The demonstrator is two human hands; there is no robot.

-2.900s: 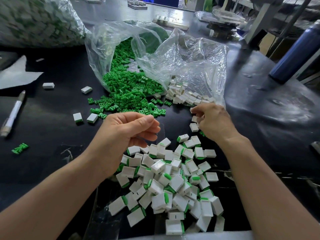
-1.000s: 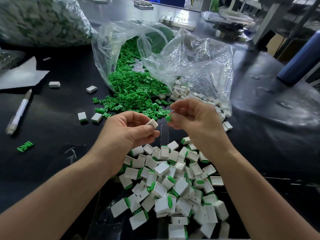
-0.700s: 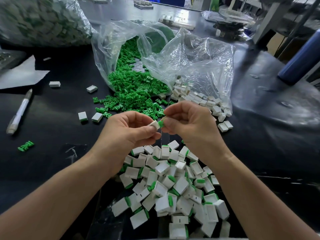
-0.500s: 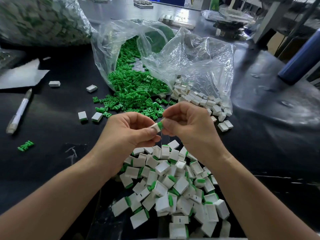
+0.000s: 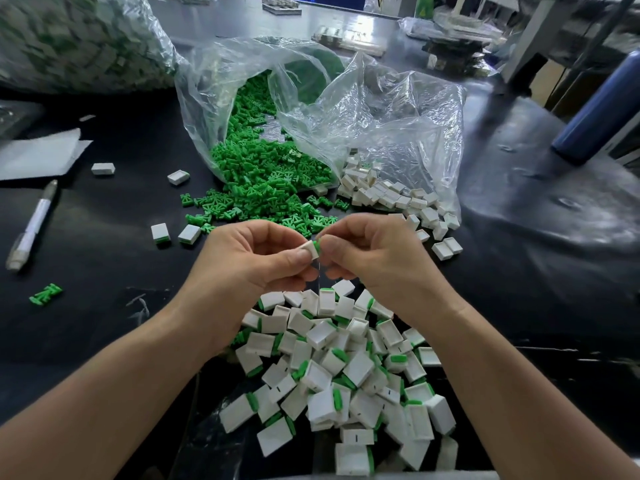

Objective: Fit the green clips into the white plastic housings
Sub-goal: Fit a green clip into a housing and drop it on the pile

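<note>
My left hand (image 5: pixel 249 261) pinches a small white housing (image 5: pixel 310 249) between thumb and fingers above the table. My right hand (image 5: pixel 377 258) pinches a green clip (image 5: pixel 316 244) whose end sits in the housing's open side; only a sliver of green shows. Both hands meet at mid-frame. Behind them a clear bag spills loose green clips (image 5: pixel 263 181) onto the black table, and a second clear bag spills empty white housings (image 5: pixel 391 199). Below my hands lies a heap of housings with green clips fitted (image 5: pixel 343 372).
A white pen (image 5: pixel 33 226) lies at the left, with a stray green clip (image 5: pixel 45 294) below it. A few single housings (image 5: pixel 161 233) sit left of the clips. A large full bag (image 5: pixel 76 39) stands at the back left, a blue bottle (image 5: pixel 602 109) at the right.
My right hand brought the green clip from the pile to the housing in my left hand, and the clip has gone further into the housing over the last half second.
</note>
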